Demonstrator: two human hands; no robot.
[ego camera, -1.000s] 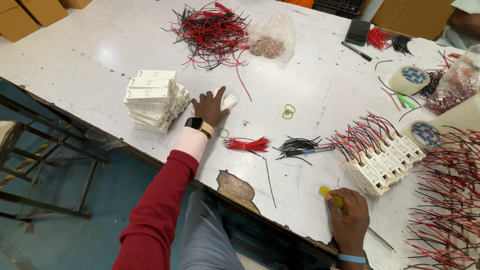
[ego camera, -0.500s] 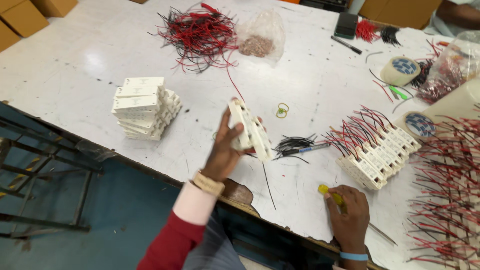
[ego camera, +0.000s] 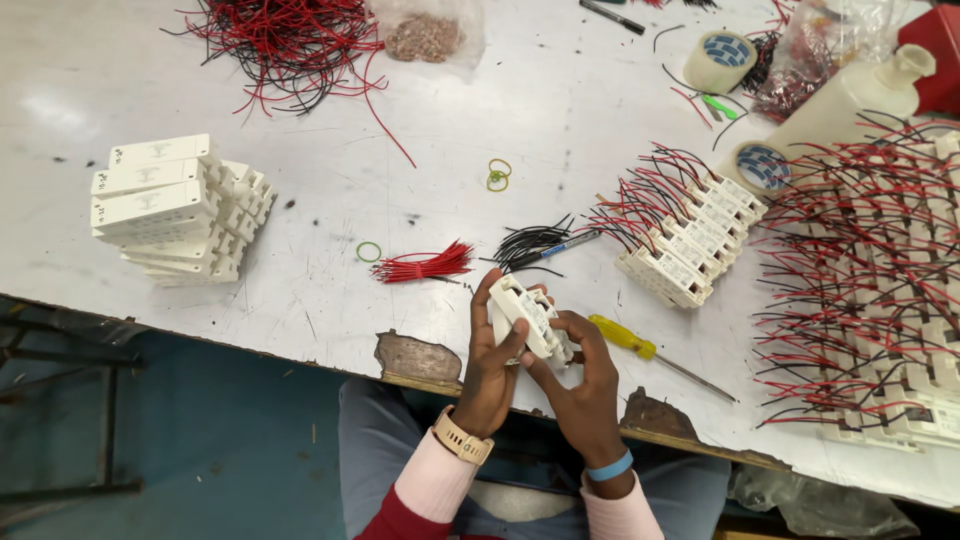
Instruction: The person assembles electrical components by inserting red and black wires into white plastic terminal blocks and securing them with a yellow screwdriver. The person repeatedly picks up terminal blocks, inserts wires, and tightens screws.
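Note:
Both hands hold one white plastic terminal block (ego camera: 530, 318) above the table's near edge. My left hand (ego camera: 490, 360) wraps it from the left, and my right hand (ego camera: 582, 375) grips its lower right end. Just beyond the block lie a bundle of short red wires (ego camera: 425, 265) and a bundle of black wires (ego camera: 530, 245). A yellow-handled screwdriver (ego camera: 640, 348) lies on the table right of my right hand. A stack of bare white blocks (ego camera: 175, 210) stands at the left.
A row of wired blocks (ego camera: 690, 240) sits right of centre, with many more wired ones (ego camera: 880, 290) at the far right. Loose red and black wires (ego camera: 285, 40), a bag of small parts (ego camera: 425, 35), two tape rolls (ego camera: 722, 60) and rubber bands (ego camera: 498, 175) lie farther back. The table's edge (ego camera: 410, 358) is chipped.
My left hand took a white block from the stack at the left and brought it to the front. My right hand left the screwdriver and joined it on the block.

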